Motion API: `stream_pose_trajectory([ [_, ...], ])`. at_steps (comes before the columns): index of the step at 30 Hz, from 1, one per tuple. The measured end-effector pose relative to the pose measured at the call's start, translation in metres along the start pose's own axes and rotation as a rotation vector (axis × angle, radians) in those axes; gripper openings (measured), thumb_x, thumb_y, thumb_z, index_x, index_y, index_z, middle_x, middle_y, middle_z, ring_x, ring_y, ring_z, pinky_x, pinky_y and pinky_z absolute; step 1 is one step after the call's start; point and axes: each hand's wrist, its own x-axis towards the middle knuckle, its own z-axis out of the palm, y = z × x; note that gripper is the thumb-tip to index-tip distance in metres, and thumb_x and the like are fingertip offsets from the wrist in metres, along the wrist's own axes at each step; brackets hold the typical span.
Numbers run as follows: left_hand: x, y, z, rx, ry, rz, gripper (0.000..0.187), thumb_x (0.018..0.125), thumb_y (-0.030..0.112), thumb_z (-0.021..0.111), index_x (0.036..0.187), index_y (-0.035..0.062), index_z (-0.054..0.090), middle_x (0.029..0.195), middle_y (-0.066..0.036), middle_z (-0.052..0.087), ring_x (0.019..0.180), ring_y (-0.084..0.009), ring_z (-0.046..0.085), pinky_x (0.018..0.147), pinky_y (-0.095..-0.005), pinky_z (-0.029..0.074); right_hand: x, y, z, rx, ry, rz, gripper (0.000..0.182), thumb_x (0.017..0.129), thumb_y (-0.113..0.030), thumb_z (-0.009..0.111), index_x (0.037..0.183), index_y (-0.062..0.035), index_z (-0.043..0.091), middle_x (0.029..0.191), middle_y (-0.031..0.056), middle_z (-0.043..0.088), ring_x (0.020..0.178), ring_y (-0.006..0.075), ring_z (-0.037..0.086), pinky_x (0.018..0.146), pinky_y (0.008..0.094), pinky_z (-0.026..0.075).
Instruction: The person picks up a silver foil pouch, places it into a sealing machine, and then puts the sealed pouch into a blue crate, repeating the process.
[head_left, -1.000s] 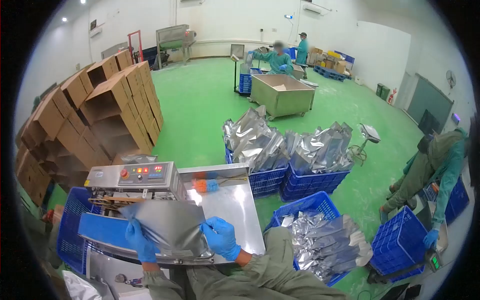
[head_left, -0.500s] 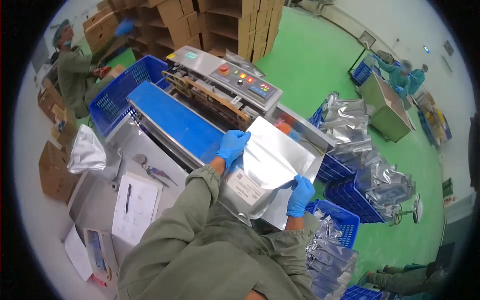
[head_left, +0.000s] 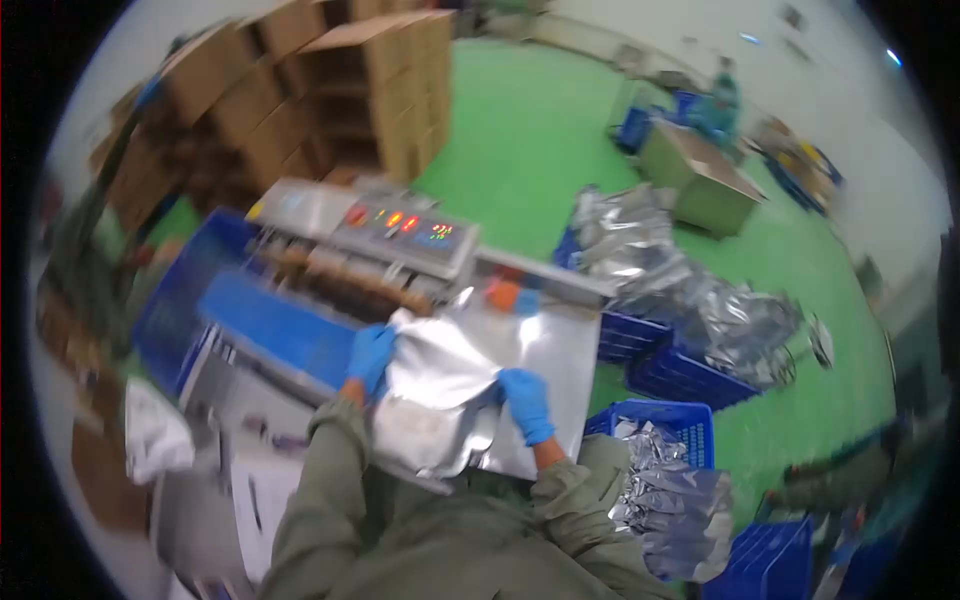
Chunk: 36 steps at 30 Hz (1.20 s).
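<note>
Over the near edge of a shiny metal tray (head_left: pixel 562 375), holding up a silver bag (head_left: pixel 440 365): left hand (head_left: pixel 371 357) closed on one side edge, right hand (head_left: pixel 527 402) pinching the other, exact fingertips too blurred to tell. Likely soft, slick and easily creased, perhaps heavier low down; best gripped by both side edges. Just beyond, a blue belt (head_left: pixel 285 325) and lit machine (head_left: pixel 400 238); farther off, cardboard boxes (head_left: pixel 395 85).
</note>
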Motion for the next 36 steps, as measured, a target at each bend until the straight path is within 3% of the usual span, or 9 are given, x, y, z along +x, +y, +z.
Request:
stream_pose_trajectory([
  [2,0.016,-0.019,-0.011,0.008,-0.012,0.003,0.026,0.085,0.019,0.055,0.067,0.0007,0.059,0.06,0.001,0.051,0.054,-0.0083,0.043,0.047,-0.0286,0.034,0.012,-0.012,0.003,0.314,-0.225,0.49,0.018,0.085,-0.017,0.054,0.085,-0.0028,0.064,0.074,0.0113,0.062,0.062,0.0232,0.059,0.061,0.0325,0.049],
  [3,0.029,-0.038,-0.02,-0.029,-0.031,0.049,0.027,0.084,0.019,0.057,0.066,-0.0007,0.059,0.058,0.001,0.051,0.053,-0.0083,0.042,0.046,-0.0293,0.033,0.008,0.004,0.023,0.052,-0.15,0.163,0.022,0.084,-0.021,0.056,0.079,-0.0013,0.065,0.069,0.0105,0.062,0.061,0.0191,0.058,0.061,0.0322,0.047],
  [4,0.031,-0.04,-0.027,0.045,0.0,0.064,0.03,0.085,0.024,0.058,0.067,-0.0011,0.061,0.059,-0.002,0.054,0.055,-0.0108,0.044,0.05,-0.0314,0.037,0.02,-0.02,0.013,0.422,-0.185,0.534,0.025,0.082,-0.024,0.058,0.075,-0.0004,0.065,0.067,0.0105,0.062,0.06,0.0169,0.057,0.061,0.0319,0.046],
  [12,0.006,0.0,-0.085,0.29,0.266,0.312,0.027,0.087,0.021,0.055,0.084,-0.0048,0.062,0.079,-0.008,0.062,0.068,-0.0124,0.051,0.059,-0.0324,0.04,0.05,-0.043,0.069,0.334,-0.276,0.428,0.033,0.082,-0.032,0.052,0.078,-0.002,0.063,0.079,0.0216,0.061,0.071,0.0379,0.058,0.065,0.0412,0.046],
  [19,-0.084,0.036,-0.045,-0.002,0.338,0.335,0.017,0.087,0.011,0.054,0.091,-0.0033,0.061,0.088,-0.007,0.061,0.085,-0.0136,0.055,0.077,-0.0278,0.044,0.011,-0.053,0.016,0.827,-0.085,0.563,0.021,0.083,-0.021,0.051,0.077,-0.0061,0.064,0.079,0.0161,0.063,0.07,0.0263,0.061,0.067,0.0351,0.048],
  [23,-0.12,0.052,-0.005,-0.055,-0.019,0.43,0.022,0.088,0.015,0.052,0.08,-0.0013,0.064,0.076,-0.004,0.059,0.075,-0.0134,0.052,0.073,-0.0262,0.042,-0.085,0.064,-0.058,0.282,0.355,0.205,0.016,0.083,-0.014,0.054,0.095,-0.0093,0.063,0.077,0.0099,0.064,0.067,0.0244,0.062,0.064,0.0355,0.049],
  [25,-0.129,0.065,0.019,0.083,-0.087,0.39,0.023,0.089,0.016,0.051,0.079,-0.0011,0.063,0.077,-0.004,0.059,0.075,-0.0133,0.052,0.073,-0.0264,0.042,-0.124,0.085,-0.144,-0.394,0.075,0.613,0.02,0.086,-0.02,0.048,0.095,-0.0117,0.063,0.078,0.0125,0.064,0.074,0.0286,0.062,0.067,0.0387,0.048],
  [29,-0.117,0.057,0.039,0.127,-0.14,0.459,0.012,0.082,0.009,0.057,0.079,-0.0011,0.063,0.079,-0.006,0.061,0.078,-0.0162,0.056,0.077,-0.0291,0.044,-0.259,0.15,-0.231,-0.226,0.79,1.172,0.046,0.076,-0.03,0.062,0.115,-0.0085,0.05,0.091,0.0214,0.062,0.078,0.0334,0.061,0.068,0.0428,0.047],
  [36,-0.149,0.124,0.086,0.147,-0.2,0.471,0.007,0.072,0.004,0.064,0.078,0.0039,0.068,0.081,-0.007,0.066,0.076,-0.0173,0.062,0.071,-0.0297,0.047,-0.354,0.24,-0.352,-0.72,0.406,1.241,0.035,0.079,-0.033,0.056,0.09,-0.0007,0.063,0.075,0.0184,0.063,0.067,0.0313,0.06,0.063,0.0406,0.049],
])
